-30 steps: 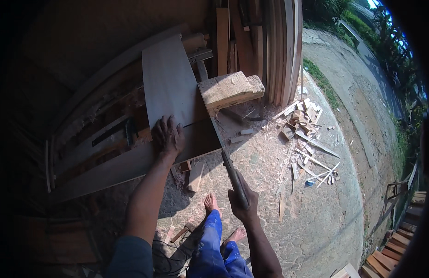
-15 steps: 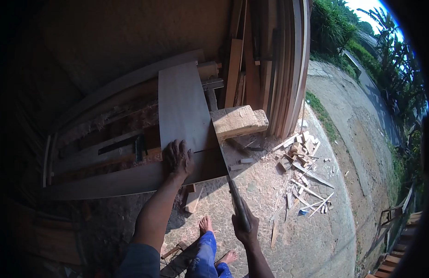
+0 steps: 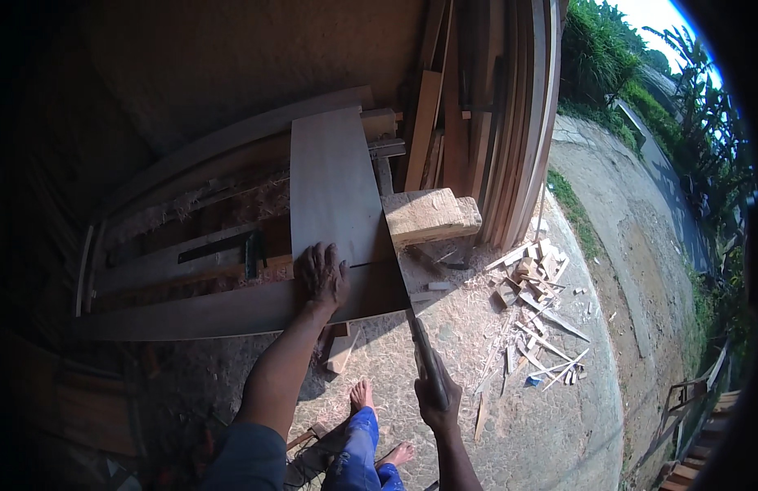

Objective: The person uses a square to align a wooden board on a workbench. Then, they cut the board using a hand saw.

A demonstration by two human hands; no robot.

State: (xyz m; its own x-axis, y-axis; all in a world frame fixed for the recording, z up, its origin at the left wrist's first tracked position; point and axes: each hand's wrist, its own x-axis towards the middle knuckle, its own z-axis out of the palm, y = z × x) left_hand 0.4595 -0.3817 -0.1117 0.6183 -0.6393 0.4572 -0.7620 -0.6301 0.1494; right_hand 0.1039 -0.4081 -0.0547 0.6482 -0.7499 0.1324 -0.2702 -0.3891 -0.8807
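My left hand (image 3: 321, 278) lies with fingers spread on a pale wide board (image 3: 334, 168), which rests across a long board (image 3: 199, 319) at the front of the workbench. Below and right of that, my right hand (image 3: 436, 393) grips the dark handle of what looks like a saw (image 3: 421, 340), seen edge-on. Its thin blade runs forward along the board's right edge. A rough pale timber block (image 3: 424, 213) sits just right of that edge. A black square (image 3: 211, 250) lies among the slats to the left.
Planks (image 3: 518, 123) stand against the wall at the back. Offcuts and shavings (image 3: 542, 311) are heaped on the concrete floor at right, beside a sunlit path (image 3: 632, 245) with plants. My bare feet (image 3: 362, 393) are below the bench. Tools and cables lie at lower left.
My view has tilted, so the bench and both hands appear lower and farther right. My left hand still rests on the board, and my right hand keeps its grip on the saw.
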